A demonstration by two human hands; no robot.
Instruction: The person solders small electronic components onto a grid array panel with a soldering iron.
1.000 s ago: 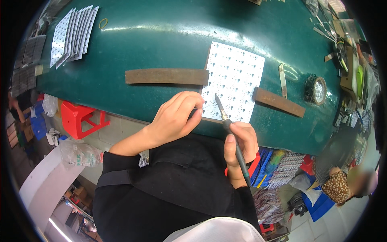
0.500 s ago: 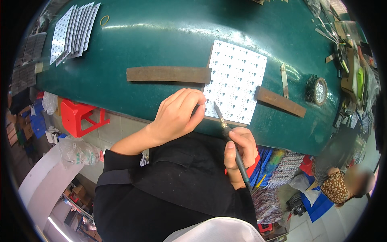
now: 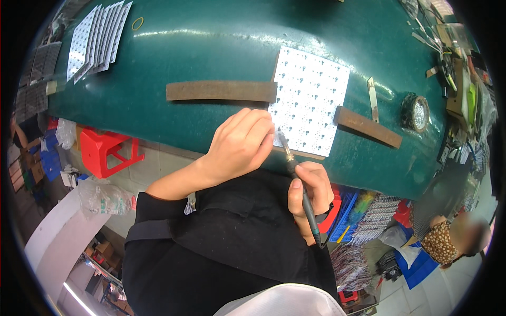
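A white circuit board sheet [image 3: 311,100] with rows of small dark marks lies on the green table. My right hand [image 3: 314,192] grips a soldering iron [image 3: 306,201] by its dark handle. Its metal tip points up at the sheet's lower left part. Just left of that tip, my left hand [image 3: 240,139] is closed in a pinch over the sheet's left edge. Whatever sits between those fingertips is too small to make out. Two brown bars, one on the left [image 3: 221,91] and one on the right [image 3: 368,126], press against the sheet's sides.
More white sheets [image 3: 97,42] stand fanned at the far left of the green table [image 3: 211,58], near a rubber band [image 3: 137,23]. To the right lie a metal strip [image 3: 373,99] and a tape roll [image 3: 415,112]. A red stool [image 3: 105,152] is below left. Another person [image 3: 440,242] sits at right.
The soldering iron's tip has shifted slightly left and up, nearer to my left fingertips. My left hand has edged a little right and up. The sheet and bars appear slightly higher in view.
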